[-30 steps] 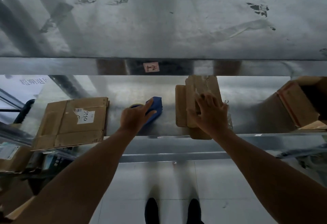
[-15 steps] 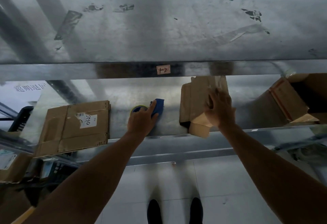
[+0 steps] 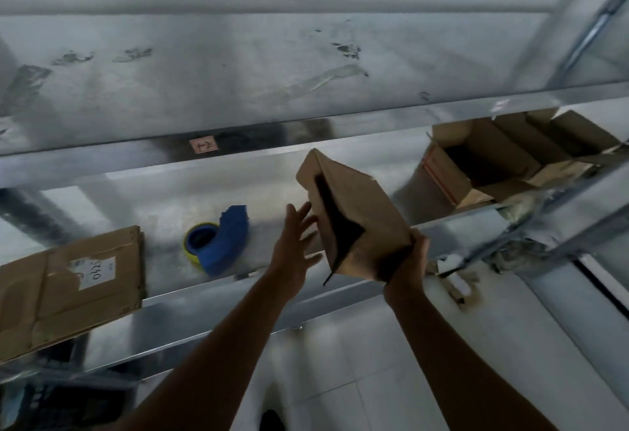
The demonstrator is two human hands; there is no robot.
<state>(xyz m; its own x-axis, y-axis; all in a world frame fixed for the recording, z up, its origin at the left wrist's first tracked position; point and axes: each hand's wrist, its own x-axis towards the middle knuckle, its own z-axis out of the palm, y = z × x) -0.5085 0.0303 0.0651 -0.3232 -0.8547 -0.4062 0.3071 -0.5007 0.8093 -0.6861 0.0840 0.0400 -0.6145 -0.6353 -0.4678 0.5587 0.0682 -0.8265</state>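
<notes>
A small brown cardboard box (image 3: 364,223) hangs tilted above the front of the metal shelf (image 3: 163,202), its open dark gap facing me. My right hand (image 3: 408,260) grips its lower right corner from below. My left hand (image 3: 294,247) is beside the box's left side with fingers spread and straight, near or just touching it. A blue tape dispenser with a yellow-rimmed roll (image 3: 218,240) lies on the shelf, left of my left hand and apart from it.
A flattened cardboard box with a white label (image 3: 71,281) lies at the shelf's left end. An open carton (image 3: 476,165) stands at the right. An upper metal shelf (image 3: 238,66) overhangs. A small pink tag (image 3: 203,145) sits on its front edge. Pale floor tiles lie below.
My right hand has lifted the cardboard off the shelf and it now shows as an opened box. My left hand has let go of the blue tape dispenser and moved right toward the box.
</notes>
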